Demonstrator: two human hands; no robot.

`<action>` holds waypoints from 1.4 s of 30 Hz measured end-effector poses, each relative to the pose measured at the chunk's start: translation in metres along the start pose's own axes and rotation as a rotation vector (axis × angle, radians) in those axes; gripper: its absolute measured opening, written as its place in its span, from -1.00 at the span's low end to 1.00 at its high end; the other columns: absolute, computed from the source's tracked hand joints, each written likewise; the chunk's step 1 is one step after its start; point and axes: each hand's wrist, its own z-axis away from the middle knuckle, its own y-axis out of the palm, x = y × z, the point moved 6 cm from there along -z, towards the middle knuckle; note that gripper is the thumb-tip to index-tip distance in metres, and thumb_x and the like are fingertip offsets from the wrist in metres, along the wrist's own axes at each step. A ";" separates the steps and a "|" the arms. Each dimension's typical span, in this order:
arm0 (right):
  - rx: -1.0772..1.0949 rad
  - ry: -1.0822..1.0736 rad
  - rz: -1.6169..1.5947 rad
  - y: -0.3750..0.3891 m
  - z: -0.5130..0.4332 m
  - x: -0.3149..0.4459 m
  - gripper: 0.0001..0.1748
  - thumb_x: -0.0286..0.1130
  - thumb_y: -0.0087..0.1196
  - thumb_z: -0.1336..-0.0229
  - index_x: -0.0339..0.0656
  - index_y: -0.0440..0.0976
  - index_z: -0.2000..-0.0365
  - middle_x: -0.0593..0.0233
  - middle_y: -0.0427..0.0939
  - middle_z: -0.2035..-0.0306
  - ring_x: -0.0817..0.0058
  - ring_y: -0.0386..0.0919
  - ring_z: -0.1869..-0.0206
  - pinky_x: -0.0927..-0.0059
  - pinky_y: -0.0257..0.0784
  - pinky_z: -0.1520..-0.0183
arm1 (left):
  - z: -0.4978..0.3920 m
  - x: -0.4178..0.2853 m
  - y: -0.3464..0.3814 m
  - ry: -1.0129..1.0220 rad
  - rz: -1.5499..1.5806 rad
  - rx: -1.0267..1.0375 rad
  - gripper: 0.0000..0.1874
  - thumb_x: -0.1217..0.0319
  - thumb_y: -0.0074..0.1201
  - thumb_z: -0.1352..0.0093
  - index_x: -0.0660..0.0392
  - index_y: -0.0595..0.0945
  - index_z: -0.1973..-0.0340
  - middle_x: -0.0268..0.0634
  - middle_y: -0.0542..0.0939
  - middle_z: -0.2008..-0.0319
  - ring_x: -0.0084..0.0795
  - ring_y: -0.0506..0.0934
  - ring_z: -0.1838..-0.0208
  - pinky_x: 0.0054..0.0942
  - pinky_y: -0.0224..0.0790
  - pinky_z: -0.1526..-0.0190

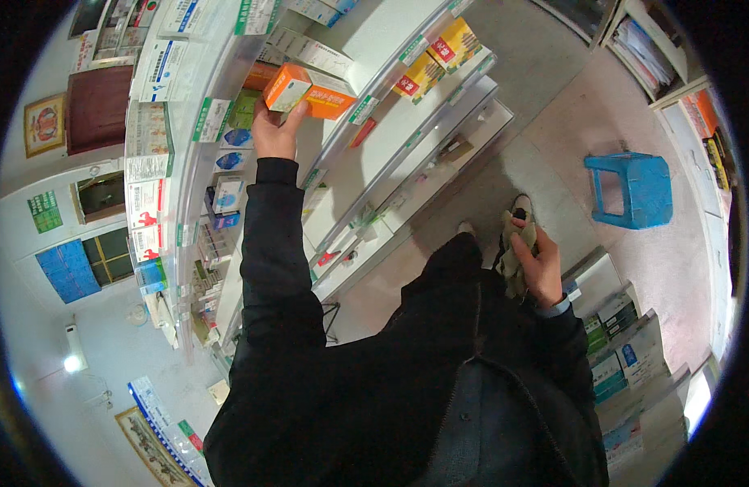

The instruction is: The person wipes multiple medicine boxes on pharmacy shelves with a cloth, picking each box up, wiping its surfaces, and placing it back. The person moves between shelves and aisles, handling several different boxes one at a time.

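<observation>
My left hand (277, 135) reaches up to a white shelf, with thumb and fingers around an orange-and-white carton (288, 88). A second orange carton (330, 100) with a white top sits right against it; whether the hand also bears on that one, I cannot tell. Behind them lies a long white carton (310, 52). Green cartons (243, 109) stand close to my left wrist, deeper in the shelf. Low on the other side, my right hand (542, 268) grips a crumpled olive-grey cloth (511, 259), which hangs down in front of my shoe.
Clear plastic edge strips (365, 103) with green-and-white price tags run along the shelves. Yellow-and-red cartons (420, 76) stand on a lower tier. A blue plastic stool (633, 190) is on the floor to the right. Another stocked rack (618, 341) rises beside my right arm.
</observation>
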 end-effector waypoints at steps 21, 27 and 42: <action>-0.051 -0.072 0.166 0.051 -0.014 0.020 -0.64 -0.30 0.20 -0.33 -0.32 0.56 -0.02 0.28 0.66 0.18 0.62 0.52 0.14 0.46 0.46 0.01 | -0.102 0.161 -0.147 -0.153 -1.116 -0.207 -0.47 0.23 0.09 -0.44 0.22 0.47 -0.26 -0.10 0.54 -0.25 -0.16 0.50 -0.28 -0.22 0.31 -0.27; -0.038 -0.169 0.171 0.071 -0.024 0.049 -0.65 -0.33 0.16 -0.36 -0.36 0.56 -0.04 0.39 0.63 0.23 0.67 0.47 0.19 0.52 0.42 0.07 | -0.098 0.168 -0.145 -0.201 -1.121 -0.159 -0.51 0.21 0.09 -0.44 0.20 0.53 -0.21 -0.10 0.57 -0.21 -0.15 0.52 -0.25 -0.21 0.34 -0.25; 0.172 -0.250 0.206 0.096 -0.066 0.090 -0.63 -0.30 0.17 -0.34 -0.33 0.56 -0.03 0.28 0.65 0.19 0.59 0.52 0.14 0.46 0.45 0.02 | 0.072 -0.001 -0.056 -0.011 -0.340 -0.519 -0.52 0.45 0.37 -0.21 0.13 0.60 -0.06 -0.09 0.64 -0.05 -0.30 0.59 -0.12 -0.30 0.42 -0.16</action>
